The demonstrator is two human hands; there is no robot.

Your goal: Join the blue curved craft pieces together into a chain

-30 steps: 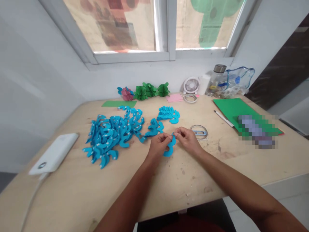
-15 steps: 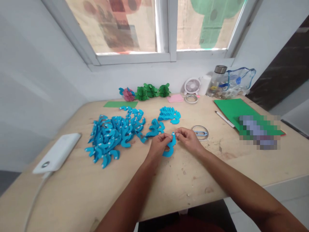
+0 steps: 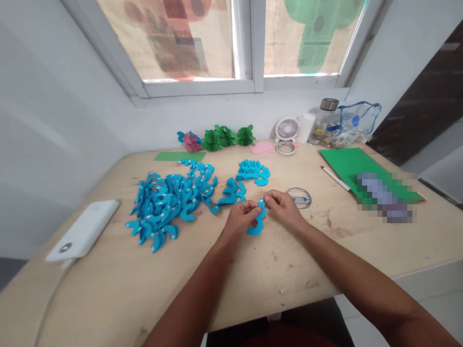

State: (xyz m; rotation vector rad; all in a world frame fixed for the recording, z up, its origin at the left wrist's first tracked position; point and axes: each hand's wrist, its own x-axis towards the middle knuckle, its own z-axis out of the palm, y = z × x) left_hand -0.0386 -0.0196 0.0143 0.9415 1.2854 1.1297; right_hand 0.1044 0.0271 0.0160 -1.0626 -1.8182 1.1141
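Note:
A curved blue paper piece (image 3: pixel 257 227) with a small white patch at its upper end is pinched in my left hand (image 3: pixel 241 216). My right hand (image 3: pixel 281 204) is closed, thumb and forefinger together at that white patch; whether they grip the paper or something tiny on it is too small to tell. Just left of my hands lies a small cluster of blue paper pieces (image 3: pixel 231 192). Behind it sits a folded row of blue pieces (image 3: pixel 253 171). A large heap of similar blue pieces (image 3: pixel 164 202), several with white patches, spreads farther left.
A tape roll with a light-blue cutter (image 3: pixel 301 199) lies right of my hands. Farther right are a white pen (image 3: pixel 335 177) and green sheets (image 3: pixel 356 164). Paper figures (image 3: pixel 224 137), a small fan (image 3: pixel 288 129) and a bottle (image 3: pixel 324 120) line the back; a power bank (image 3: pixel 84 231) lies left.
The held blue piece has shifted and turned slightly to the right in my left fingers. My right fingertips stay close to its white-patched end.

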